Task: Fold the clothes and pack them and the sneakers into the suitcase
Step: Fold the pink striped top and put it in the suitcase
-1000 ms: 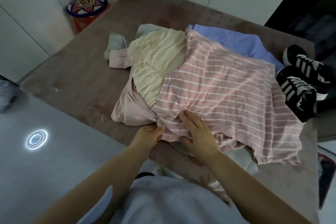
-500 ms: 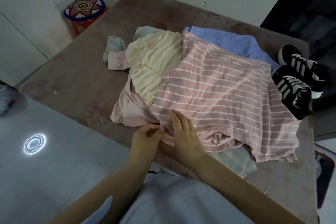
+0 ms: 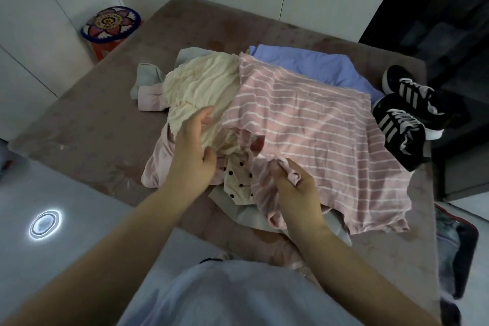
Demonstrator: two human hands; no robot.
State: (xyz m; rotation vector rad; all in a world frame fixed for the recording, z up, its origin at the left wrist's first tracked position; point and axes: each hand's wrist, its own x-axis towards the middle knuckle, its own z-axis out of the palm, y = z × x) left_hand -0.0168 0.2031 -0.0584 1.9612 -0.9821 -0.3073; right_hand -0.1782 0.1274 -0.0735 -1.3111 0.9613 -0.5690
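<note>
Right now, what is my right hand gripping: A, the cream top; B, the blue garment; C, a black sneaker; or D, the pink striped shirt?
D: the right hand has its fingers curled round a bunched edge of the pink striped shirt.
</note>
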